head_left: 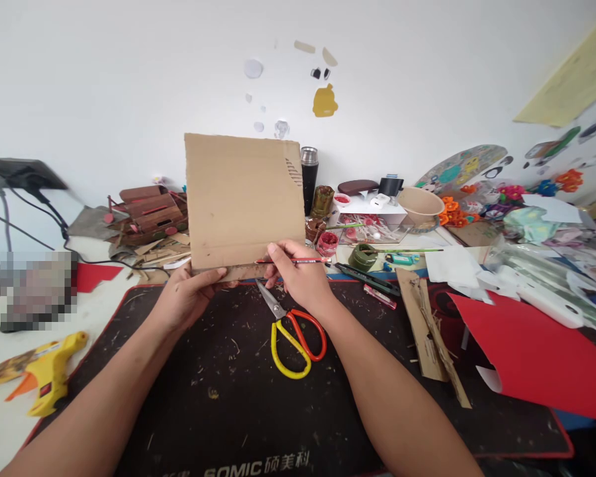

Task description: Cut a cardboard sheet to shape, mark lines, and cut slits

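Note:
A square sheet of brown cardboard (243,199) stands upright in front of me, its upper right corner torn down to the ridges. My left hand (191,291) grips its lower left edge, thumb lying along the bottom strip. In my right hand (298,275) a red pencil (298,261) is pinched, its tip pointing left across the board's lower edge; these fingers are also at the cardboard's lower right. Just below lie scissors (278,311) with one yellow and one red handle, on the dark mat. What is behind the cardboard is hidden.
At left lies a yellow glue gun (54,371); behind it is a reddish-brown wooden model (151,212). Paint jars (328,243), a black thermos (308,179) and a beige bowl (421,204) stand at the back. Cardboard strips (420,324) and red paper (541,358) lie right on the mat (218,411).

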`<state>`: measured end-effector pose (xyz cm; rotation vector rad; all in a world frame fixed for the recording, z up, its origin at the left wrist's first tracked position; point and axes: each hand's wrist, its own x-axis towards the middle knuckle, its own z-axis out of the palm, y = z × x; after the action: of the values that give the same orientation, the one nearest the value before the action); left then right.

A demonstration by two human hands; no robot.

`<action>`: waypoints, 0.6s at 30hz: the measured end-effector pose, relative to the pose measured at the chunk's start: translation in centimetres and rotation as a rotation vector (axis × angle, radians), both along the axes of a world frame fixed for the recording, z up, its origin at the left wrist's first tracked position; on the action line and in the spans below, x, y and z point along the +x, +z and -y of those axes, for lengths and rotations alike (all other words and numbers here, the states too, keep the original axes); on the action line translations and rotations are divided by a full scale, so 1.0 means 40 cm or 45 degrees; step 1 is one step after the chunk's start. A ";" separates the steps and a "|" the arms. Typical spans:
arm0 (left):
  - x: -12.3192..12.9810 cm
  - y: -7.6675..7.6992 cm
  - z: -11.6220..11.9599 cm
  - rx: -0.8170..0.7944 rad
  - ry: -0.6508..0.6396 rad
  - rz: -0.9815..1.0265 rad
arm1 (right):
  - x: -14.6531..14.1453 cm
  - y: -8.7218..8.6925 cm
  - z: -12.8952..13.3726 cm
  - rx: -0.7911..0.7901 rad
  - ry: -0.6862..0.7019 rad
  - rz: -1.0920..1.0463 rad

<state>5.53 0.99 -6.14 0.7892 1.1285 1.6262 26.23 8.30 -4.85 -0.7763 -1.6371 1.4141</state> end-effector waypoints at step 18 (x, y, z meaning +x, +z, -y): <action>0.001 -0.004 -0.003 0.002 0.017 0.054 | -0.002 -0.003 0.000 -0.012 -0.010 -0.103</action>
<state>5.55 1.10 -6.30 0.7464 1.1052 1.6474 26.15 8.28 -4.98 -0.7212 -1.5654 1.4297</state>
